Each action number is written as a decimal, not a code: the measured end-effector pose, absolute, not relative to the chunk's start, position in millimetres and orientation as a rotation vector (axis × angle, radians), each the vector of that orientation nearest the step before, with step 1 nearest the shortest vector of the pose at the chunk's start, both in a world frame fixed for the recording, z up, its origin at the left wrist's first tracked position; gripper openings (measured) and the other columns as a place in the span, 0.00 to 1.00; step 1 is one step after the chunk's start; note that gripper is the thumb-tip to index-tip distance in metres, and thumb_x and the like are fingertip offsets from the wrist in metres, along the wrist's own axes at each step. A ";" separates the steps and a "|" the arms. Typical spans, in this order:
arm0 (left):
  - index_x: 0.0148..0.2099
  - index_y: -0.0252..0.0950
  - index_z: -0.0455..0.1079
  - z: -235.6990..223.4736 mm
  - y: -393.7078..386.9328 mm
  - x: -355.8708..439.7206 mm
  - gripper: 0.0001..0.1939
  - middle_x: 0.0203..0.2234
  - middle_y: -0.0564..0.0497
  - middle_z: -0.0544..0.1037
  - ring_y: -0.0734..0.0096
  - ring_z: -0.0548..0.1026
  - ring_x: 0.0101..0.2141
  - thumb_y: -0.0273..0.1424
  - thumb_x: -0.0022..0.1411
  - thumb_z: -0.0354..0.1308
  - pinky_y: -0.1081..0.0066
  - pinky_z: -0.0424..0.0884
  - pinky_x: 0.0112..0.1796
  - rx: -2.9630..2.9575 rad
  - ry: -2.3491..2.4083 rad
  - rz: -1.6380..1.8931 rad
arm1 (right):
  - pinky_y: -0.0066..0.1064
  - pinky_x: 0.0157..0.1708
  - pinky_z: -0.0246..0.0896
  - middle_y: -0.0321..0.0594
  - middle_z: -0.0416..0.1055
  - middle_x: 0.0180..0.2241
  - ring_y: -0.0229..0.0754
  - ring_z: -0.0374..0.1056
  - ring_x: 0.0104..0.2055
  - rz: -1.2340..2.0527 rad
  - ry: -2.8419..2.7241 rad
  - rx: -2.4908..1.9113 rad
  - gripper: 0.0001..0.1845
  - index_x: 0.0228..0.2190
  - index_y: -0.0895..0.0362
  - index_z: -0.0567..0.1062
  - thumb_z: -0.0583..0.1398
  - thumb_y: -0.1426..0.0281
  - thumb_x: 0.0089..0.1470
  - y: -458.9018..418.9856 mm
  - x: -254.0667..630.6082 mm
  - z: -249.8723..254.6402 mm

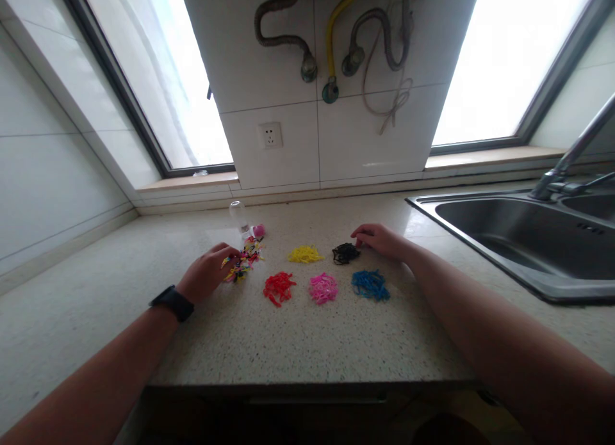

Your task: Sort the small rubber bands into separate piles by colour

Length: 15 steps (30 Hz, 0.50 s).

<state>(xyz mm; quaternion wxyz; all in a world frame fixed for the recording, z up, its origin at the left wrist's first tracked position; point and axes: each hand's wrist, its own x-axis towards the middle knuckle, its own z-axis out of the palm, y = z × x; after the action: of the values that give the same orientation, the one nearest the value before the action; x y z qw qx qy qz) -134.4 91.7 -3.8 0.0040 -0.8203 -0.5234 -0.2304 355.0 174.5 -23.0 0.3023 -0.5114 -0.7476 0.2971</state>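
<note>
One illegible label (245,228), left hand (209,271) at mixed bands (250,255), right hand (383,241) at black bands (344,254), grips unclear

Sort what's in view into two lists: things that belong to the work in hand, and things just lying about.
In the work:
- mixed pile, at the left hand
- black pile, by the right hand
- yellow pile
- red pile
- pink pile
- blue pile
- probably the clear bottle

Apparently not:
- sink
- tap
- wall socket
- yellow hose

Head-worn camera, facing forward and down (just one view), wide scene.
</note>
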 end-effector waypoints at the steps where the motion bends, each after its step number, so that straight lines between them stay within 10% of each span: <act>1: 0.48 0.38 0.75 -2.6 89.6 -132.1 0.17 0.44 0.45 0.77 0.62 0.77 0.42 0.41 0.72 0.49 0.65 0.71 0.46 -2.585 -1.628 -0.746 | 0.30 0.28 0.60 0.41 0.80 0.32 0.37 0.66 0.26 0.777 -1.979 -1.351 0.14 0.40 0.57 0.80 0.59 0.64 0.57 174.2 354.5 -22.8; 15: 0.47 0.37 0.77 9.4 50.5 -66.2 0.13 0.36 0.48 0.80 0.72 0.72 0.30 0.38 0.70 0.56 0.72 0.69 0.32 -2.753 -1.530 -1.098 | 0.27 0.23 0.55 0.38 0.79 0.30 0.34 0.61 0.22 0.691 -1.977 -1.336 0.14 0.39 0.57 0.80 0.57 0.66 0.57 174.0 351.7 -22.5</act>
<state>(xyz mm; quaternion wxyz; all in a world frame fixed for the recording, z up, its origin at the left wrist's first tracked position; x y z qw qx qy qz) -66.2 50.5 9.4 -0.0969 -0.8214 -0.4566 -0.3277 351.7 174.0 -22.5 0.3228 -0.5089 -0.7533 0.2634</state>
